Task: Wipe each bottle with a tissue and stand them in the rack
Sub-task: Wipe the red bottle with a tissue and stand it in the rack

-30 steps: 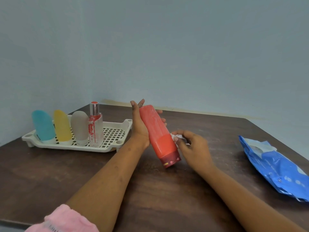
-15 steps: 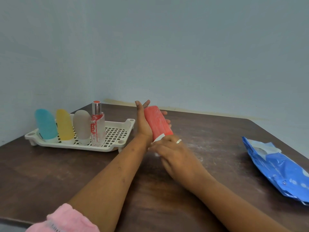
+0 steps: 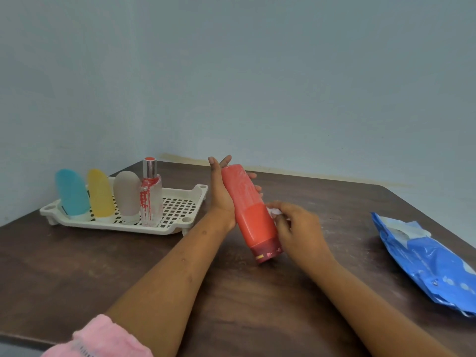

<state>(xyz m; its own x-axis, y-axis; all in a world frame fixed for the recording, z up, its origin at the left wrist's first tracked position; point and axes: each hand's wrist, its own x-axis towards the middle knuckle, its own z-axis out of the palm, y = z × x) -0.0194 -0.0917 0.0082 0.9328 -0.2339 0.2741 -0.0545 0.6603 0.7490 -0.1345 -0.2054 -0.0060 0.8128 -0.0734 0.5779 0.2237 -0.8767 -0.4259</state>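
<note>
As right hand [image 3: 300,228], pinching tissue [image 3: 273,211], slid aside, red bottle [image 3: 253,215] reappears.

A pink sleeve [image 3: 103,338], seemingly soft fleece, covers the left arm at seven o'clock; forearms, left hand [image 3: 219,202] and right hand [image 3: 301,228] are bare.

Tissue [image 3: 273,211] mostly buried under right hand [image 3: 296,228], only a white scrap shows. Left hand [image 3: 220,194] palm hidden behind red bottle [image 3: 251,215]. Blue pack [image 3: 432,264] clipped at right edge, pink sleeve [image 3: 103,338] at bottom.
</note>
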